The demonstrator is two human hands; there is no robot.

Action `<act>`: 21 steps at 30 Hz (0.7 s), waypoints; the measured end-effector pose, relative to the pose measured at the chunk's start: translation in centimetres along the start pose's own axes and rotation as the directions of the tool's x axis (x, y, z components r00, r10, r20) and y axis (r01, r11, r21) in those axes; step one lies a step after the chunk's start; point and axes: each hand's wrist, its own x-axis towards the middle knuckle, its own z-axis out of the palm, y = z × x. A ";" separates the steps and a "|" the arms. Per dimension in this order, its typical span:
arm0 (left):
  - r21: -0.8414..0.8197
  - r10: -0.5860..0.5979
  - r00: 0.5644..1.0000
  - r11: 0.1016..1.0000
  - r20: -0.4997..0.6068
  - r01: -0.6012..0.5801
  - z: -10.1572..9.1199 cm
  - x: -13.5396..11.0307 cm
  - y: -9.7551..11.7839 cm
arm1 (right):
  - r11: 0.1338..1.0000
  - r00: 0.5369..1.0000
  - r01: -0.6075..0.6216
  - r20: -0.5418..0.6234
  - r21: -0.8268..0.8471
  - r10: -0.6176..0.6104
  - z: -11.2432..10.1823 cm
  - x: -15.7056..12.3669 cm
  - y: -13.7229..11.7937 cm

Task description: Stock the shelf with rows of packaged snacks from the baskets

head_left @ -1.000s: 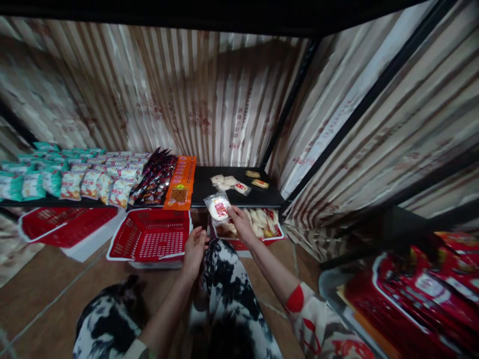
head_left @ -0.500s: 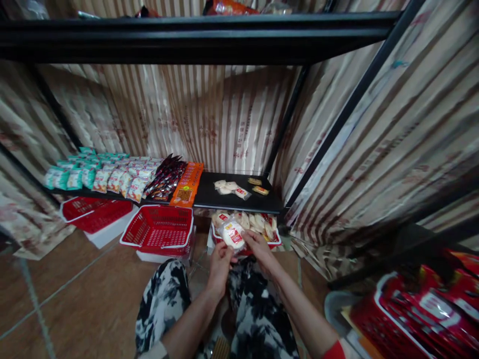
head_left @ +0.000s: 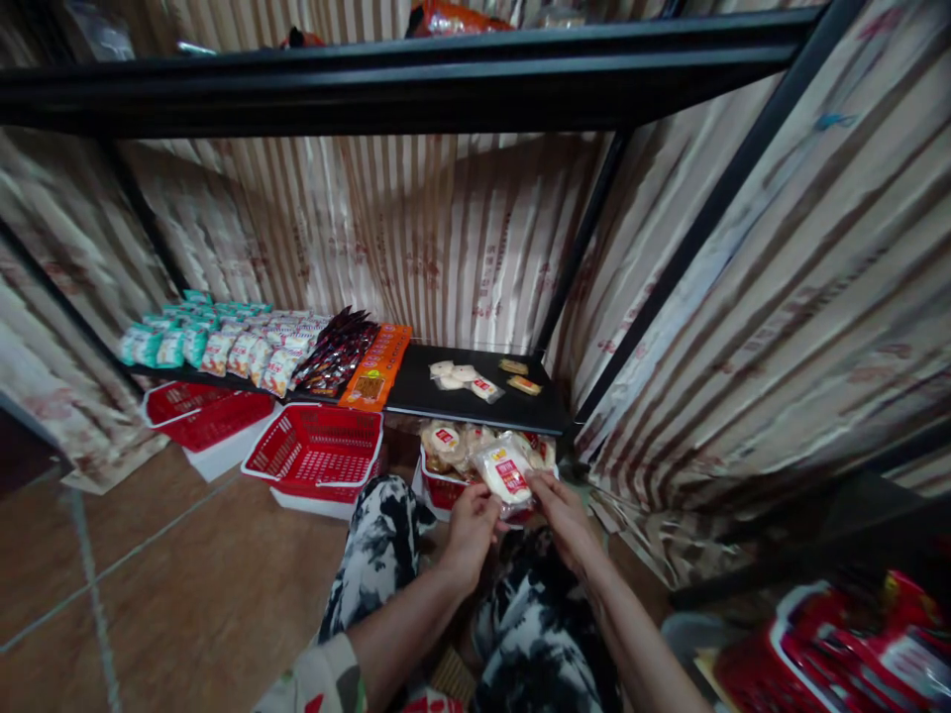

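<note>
The left hand (head_left: pixel 474 535) is pinching the near-left edge of a packet (head_left: pixel 506 469); the right hand (head_left: pixel 563 510) is grasping its right edge; neither hand is standing free. The packet is hanging between both hands, label up, over the near side of the filled basket (head_left: pixel 444 492); a second ago the right hand alone was holding it, closer to the shelf (head_left: pixel 416 388), the left hand lying unoccupied; the hold is now being shared, which is probably giving steadier handling. Beyond the hands, white packs (head_left: pixel 453 374) and yellow packs (head_left: pixel 524 385) are lying on the shelf; left of the hands, another basket (head_left: pixel 319 458) is standing.
</note>
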 end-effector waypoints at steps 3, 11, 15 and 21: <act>-0.003 -0.007 0.999 1.000 -0.035 0.007 -0.4 -0.1 0.2 | 0.999 0.999 0.017 0.030 -0.035 -0.016 0.3 0.2 0.4; -0.006 -0.061 0.996 0.998 -0.063 0.061 -3.1 1.9 -0.8 | 0.999 0.994 -0.032 0.106 -0.004 0.032 2.2 2.5 3.7; 0.036 -0.051 0.996 0.998 -0.075 0.054 -3.8 3.2 0.1 | 0.998 0.994 -0.034 0.108 0.049 0.029 3.3 2.9 3.6; 0.087 -0.046 0.999 0.995 -0.017 0.048 -2.9 5.1 1.7 | 0.999 0.993 0.045 0.111 0.023 -0.047 2.7 3.6 1.5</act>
